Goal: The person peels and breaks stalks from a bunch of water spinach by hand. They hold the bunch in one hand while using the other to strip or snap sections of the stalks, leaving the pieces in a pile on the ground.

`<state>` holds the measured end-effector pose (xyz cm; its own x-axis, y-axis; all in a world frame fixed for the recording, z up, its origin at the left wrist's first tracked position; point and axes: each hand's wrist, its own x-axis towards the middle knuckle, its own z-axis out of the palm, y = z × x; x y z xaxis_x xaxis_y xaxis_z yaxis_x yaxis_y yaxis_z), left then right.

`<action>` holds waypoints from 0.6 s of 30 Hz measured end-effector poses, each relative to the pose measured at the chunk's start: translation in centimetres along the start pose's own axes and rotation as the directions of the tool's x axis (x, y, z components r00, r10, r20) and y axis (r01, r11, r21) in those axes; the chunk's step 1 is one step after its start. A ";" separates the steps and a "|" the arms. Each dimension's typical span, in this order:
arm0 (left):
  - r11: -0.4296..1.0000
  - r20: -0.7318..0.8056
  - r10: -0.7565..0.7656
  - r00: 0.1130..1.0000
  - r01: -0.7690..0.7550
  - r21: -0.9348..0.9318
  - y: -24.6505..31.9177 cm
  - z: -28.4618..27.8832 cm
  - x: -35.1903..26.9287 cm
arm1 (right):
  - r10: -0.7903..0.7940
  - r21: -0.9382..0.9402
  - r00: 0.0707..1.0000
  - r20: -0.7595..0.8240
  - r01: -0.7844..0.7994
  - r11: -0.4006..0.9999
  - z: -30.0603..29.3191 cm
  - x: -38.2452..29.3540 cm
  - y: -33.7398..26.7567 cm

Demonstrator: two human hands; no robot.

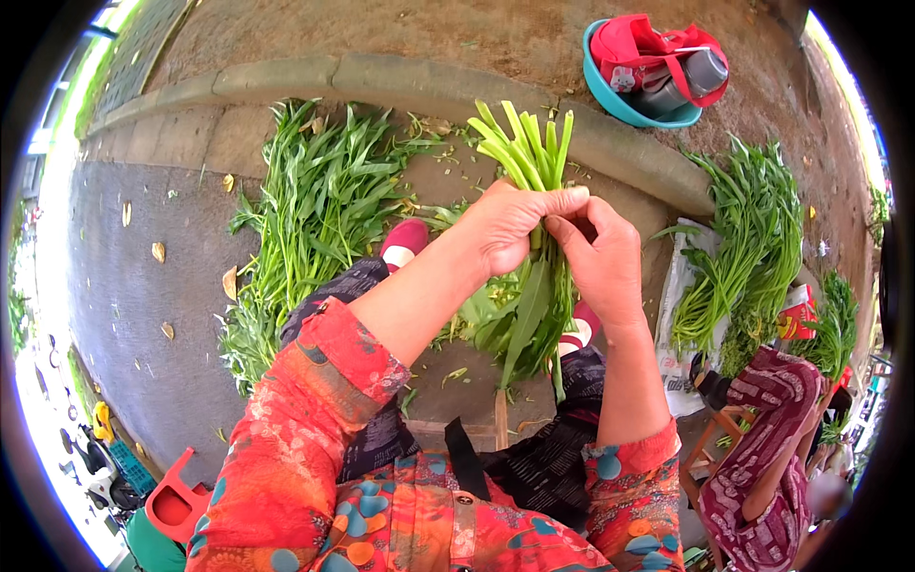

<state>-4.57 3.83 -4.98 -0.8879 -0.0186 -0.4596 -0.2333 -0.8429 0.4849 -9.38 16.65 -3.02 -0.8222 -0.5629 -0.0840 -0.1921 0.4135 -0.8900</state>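
Note:
My left hand (506,218) is wrapped around a bunch of leafy green stalks, perhaps water spinach (532,154). The pale cut ends fan out above my fist, while the leaves hang down below it between my knees. Close against it, my right hand (600,247) has its thumb and forefinger pinched together at the side of the bunch, meeting my left thumb. Whatever lies between those fingertips is too small to make out. Under the bunch, loose leaves (486,307) lie on the ground between my shoes.
A large heap of the same greens (322,186) lies to my left. Another pile (750,236) rests by a white sack (679,379) at right, near a seated person (765,443). Beyond the stone kerb (429,82) sits a teal basin (607,100) holding a red bag (629,50) and a grey bottle (704,71).

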 end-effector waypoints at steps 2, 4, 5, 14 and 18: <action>1.000 0.066 0.024 0.998 -0.022 -0.020 -0.2 -0.6 0.0 | 0.011 0.003 1.000 0.012 -0.011 1.000 -0.4 0.1 0.2; 0.999 0.104 0.035 0.994 -0.032 -0.037 -0.1 -0.5 -0.1 | 0.087 -0.006 0.995 0.055 -0.087 0.996 -1.2 0.3 -0.3; 0.999 0.110 0.040 0.993 -0.037 -0.030 -0.1 -0.6 -0.1 | 0.105 0.071 0.992 0.076 -0.110 0.991 -1.3 0.4 0.0; 0.999 0.147 0.011 0.989 -0.017 0.045 -0.2 -0.9 0.4 | 0.137 0.297 0.969 0.205 -0.195 0.935 -2.5 0.3 1.5; 0.994 0.077 0.041 0.996 -0.048 0.094 0.3 -0.4 -0.1 | 0.125 0.307 0.978 0.167 -0.172 0.936 -2.3 0.2 1.0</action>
<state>-4.38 3.40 -5.09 -0.9244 -0.0115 -0.3812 -0.2269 -0.7869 0.5738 -11.02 18.62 -2.93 -0.7389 -0.6182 -0.2681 0.1261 0.2640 -0.9562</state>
